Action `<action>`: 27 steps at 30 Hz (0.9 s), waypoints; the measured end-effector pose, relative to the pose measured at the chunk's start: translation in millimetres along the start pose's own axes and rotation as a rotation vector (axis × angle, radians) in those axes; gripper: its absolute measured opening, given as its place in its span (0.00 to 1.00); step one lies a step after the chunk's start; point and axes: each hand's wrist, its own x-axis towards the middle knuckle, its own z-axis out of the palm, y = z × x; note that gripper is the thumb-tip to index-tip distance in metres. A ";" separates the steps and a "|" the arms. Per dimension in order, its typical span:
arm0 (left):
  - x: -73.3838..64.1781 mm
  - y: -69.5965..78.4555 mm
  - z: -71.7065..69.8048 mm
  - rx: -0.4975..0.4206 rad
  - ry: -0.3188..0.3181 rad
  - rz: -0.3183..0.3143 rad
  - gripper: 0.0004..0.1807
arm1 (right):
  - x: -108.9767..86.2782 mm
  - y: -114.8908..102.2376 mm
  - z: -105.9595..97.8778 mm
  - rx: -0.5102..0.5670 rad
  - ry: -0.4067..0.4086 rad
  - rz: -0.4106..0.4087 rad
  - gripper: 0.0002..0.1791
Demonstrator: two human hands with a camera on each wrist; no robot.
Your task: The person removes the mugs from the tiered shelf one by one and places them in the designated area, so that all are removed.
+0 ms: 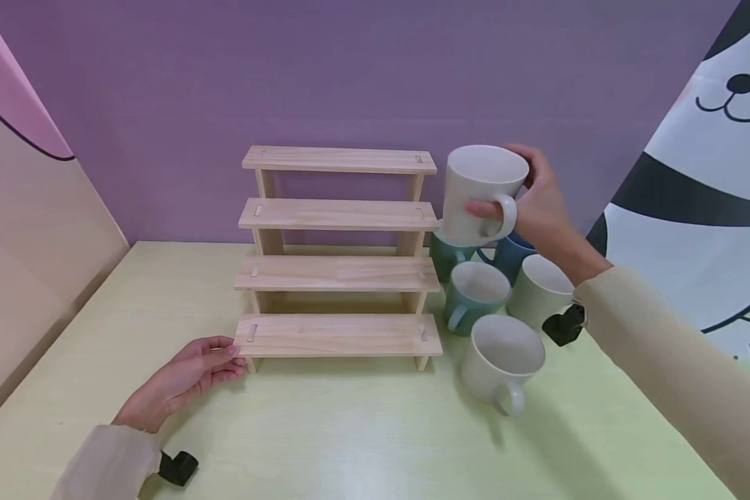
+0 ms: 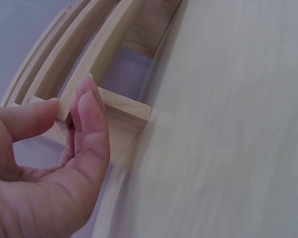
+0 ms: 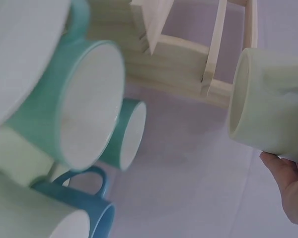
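A four-tier pale wooden step shelf stands on the table, its tiers rising toward the back wall. My left hand pinches the left end of the lowest board; in the left wrist view the thumb lies on one face of it and the fingers on the other. Beside the right end of the top tier, my right hand holds a white mug upright in the air, fingers round its body near the handle. The right wrist view shows this mug side-on, with the hand partly out of frame.
Right of the shelf several mugs stand close together: a white mug in front, a teal mug, a pale green mug, a blue mug and another teal mug behind. A purple backdrop rises behind the table.
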 end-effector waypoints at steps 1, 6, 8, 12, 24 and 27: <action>0.0 -0.3 -0.3 -0.001 -0.005 0.003 0.05 | -1.5 0.3 -2.9 -0.009 -0.004 0.010 0.44; -0.3 -1.9 -1.9 0.009 -0.007 0.011 0.04 | -9.6 2.9 -17.3 -0.038 -0.023 0.059 0.46; 0.0 -2.2 -2.4 0.015 -0.008 0.013 0.03 | -13.4 4.5 -22.5 -0.046 -0.021 0.071 0.46; 0.6 -2.1 -2.5 0.018 -0.017 0.015 0.03 | -21.5 8.8 -31.8 -0.071 0.002 0.065 0.46; -0.3 -0.9 -0.3 -0.004 -0.005 0.001 0.04 | -41.5 25.2 -50.3 -0.118 0.066 0.036 0.46; 0.0 0.5 1.1 -0.010 -0.005 0.000 0.04 | -47.3 28.7 -56.1 -0.121 0.076 0.037 0.46</action>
